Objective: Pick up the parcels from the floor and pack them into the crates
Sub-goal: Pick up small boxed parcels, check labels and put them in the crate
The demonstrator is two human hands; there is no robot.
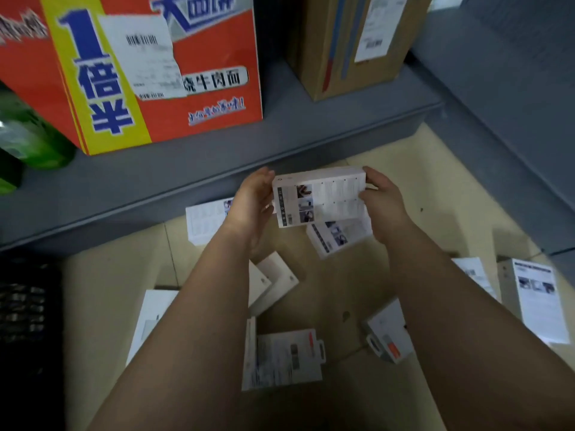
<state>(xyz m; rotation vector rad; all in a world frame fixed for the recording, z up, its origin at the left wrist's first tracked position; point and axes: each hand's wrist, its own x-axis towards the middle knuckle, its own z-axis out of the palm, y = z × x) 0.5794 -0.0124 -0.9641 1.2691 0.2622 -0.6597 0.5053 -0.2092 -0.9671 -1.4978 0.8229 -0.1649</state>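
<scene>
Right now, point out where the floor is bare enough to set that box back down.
Both hands, left hand and right hand, grip the white box. Bare tile lies between the forearms, below the tilted parcel. Another strip borders the grey shelf and black crate. Lower centre and right edge are crowded.

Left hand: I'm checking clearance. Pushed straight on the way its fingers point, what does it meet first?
Probably the front edge of the grey shelf, just beyond the left hand holding the white box; depth is uncertain.
</scene>
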